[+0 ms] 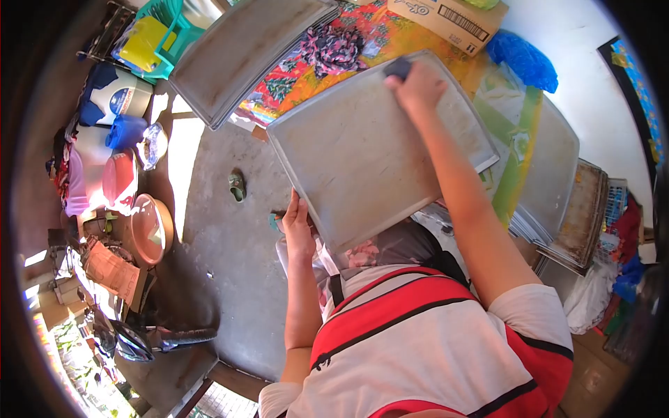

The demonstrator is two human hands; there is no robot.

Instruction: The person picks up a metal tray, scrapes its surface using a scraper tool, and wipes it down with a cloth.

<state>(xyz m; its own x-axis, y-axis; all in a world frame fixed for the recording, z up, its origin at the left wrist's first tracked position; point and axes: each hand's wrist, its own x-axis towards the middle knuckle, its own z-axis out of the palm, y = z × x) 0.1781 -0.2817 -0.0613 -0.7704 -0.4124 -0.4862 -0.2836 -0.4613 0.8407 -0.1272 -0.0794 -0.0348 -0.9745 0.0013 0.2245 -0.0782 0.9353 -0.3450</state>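
A large grey metal baking tray (355, 157) lies tilted in front of me, its near edge over my lap. My left hand (298, 228) grips the tray's left edge near the lower corner, fingers along the outer side. Up by the tray's far edge, my right hand (422, 89) presses a small dark pad (398, 67) onto the surface. The pad looks like a sponge, but it is blurred and partly covered by the fingers. Faint brown marks show on the tray.
More trays are stacked at upper left (244, 52) and right (550, 167). A crumpled patterned cloth (332, 50), a cardboard box (446, 24) and a blue plastic bag (523, 59) rest on the bright table cover. A green clog (237, 185) and an orange basin (151, 230) are at left.
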